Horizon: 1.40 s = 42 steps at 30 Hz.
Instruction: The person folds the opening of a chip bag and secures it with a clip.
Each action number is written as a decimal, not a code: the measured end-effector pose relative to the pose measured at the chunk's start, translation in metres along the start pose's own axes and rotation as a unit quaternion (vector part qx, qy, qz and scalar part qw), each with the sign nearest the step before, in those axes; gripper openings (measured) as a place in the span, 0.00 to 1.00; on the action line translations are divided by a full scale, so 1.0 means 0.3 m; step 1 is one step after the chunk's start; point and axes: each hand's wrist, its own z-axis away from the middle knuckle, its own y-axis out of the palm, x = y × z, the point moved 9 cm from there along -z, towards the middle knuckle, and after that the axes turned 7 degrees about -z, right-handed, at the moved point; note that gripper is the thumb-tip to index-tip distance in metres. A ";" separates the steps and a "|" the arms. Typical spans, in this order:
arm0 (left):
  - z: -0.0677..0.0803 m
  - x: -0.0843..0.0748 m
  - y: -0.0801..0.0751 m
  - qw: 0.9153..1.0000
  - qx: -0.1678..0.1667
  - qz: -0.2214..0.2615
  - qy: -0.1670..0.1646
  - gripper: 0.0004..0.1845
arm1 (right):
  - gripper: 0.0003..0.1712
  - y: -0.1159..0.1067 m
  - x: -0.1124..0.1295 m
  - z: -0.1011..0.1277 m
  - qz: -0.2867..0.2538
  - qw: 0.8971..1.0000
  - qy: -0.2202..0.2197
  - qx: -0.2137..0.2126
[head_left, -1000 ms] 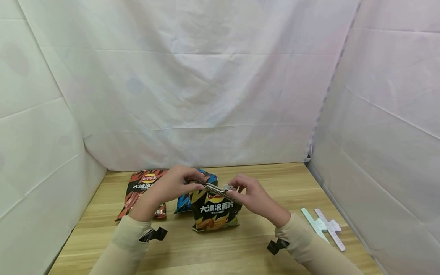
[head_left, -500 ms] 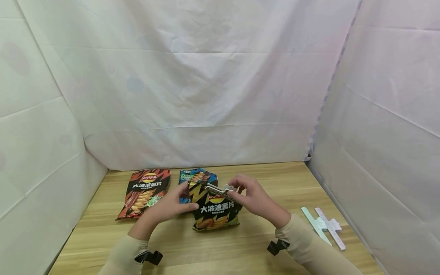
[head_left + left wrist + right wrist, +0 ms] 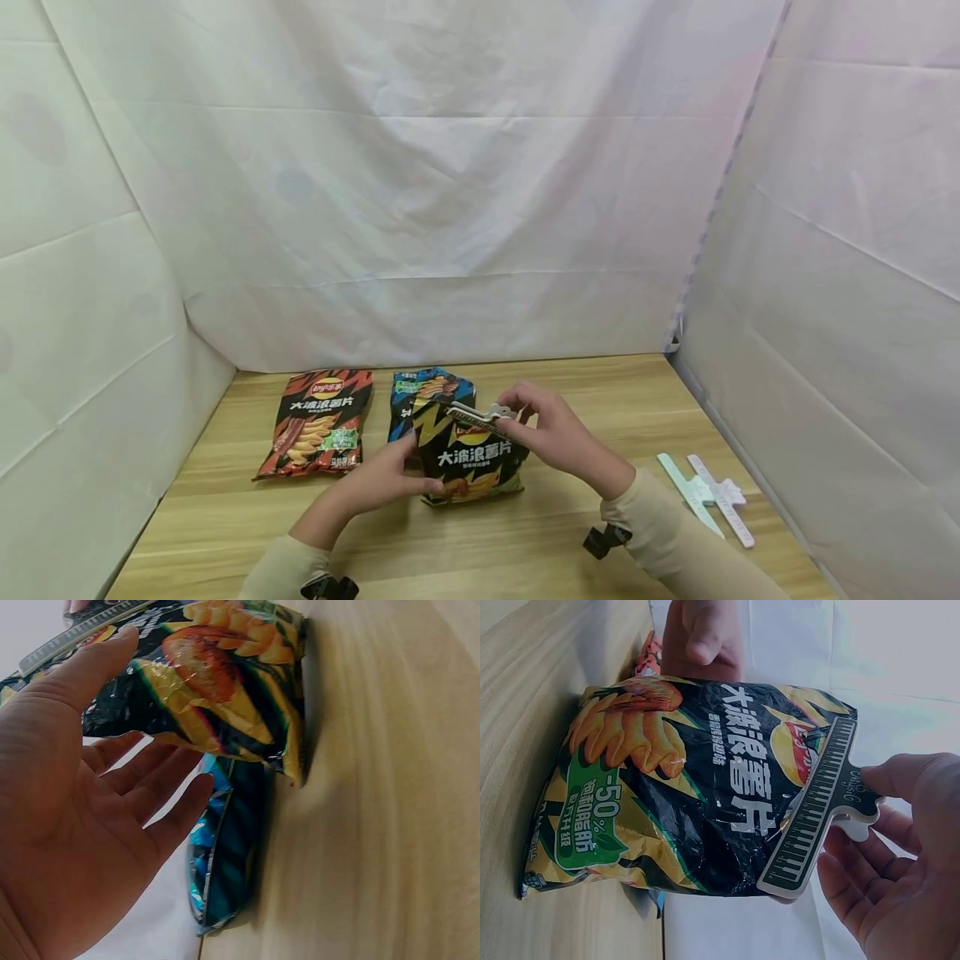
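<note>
- Left hand (image 3: 378, 482): fingers straight and relaxed, spread open against the lower left side of the black chip bag (image 3: 468, 458); thumb lies on the bag's front, nothing gripped.
- Right hand (image 3: 551, 433): pinches the tab of the white sealing clip (image 3: 480, 417) at the bag's top right, thumb on one side, fingers curled behind.
- Black chip bag: stands upright on the wooden table (image 3: 525, 533), centre, bottom edge on the wood. Glossy black foil, yellow lightning streaks, ridged golden chips pictured, puffed and full.
- Writing on it: large white "大波浪薯片", a red-and-yellow Lay's roundel partly under the clip, green badge reading "-50%" (image 3: 592, 814) near the bottom.
- Clip: clamped across the bag's top edge, printed like a ruler or piano keys; small script on the tab, unreadable.
- Spare clips (image 3: 705, 496): two, pale green and white, lying on the table well to the right.
- Blue chip bag (image 3: 420, 390): just behind the black one, mostly hidden.
- Red chip bag (image 3: 318, 421): flat on the table, back left, same Lay's logo and "大波浪薯片".
</note>
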 end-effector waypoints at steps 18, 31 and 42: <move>-0.024 0.056 0.100 0.999 0.027 0.002 0.030 0.48 | 0.08 0.002 0.013 0.001 -0.003 1.000 -0.003 0.004; -0.066 0.087 0.123 0.999 0.008 -0.019 0.046 0.39 | 0.12 0.010 0.016 0.002 0.017 1.000 -0.018 0.017; -0.068 0.083 0.118 0.999 0.004 -0.004 0.035 0.38 | 0.11 0.001 0.009 0.001 0.015 1.000 -0.014 0.014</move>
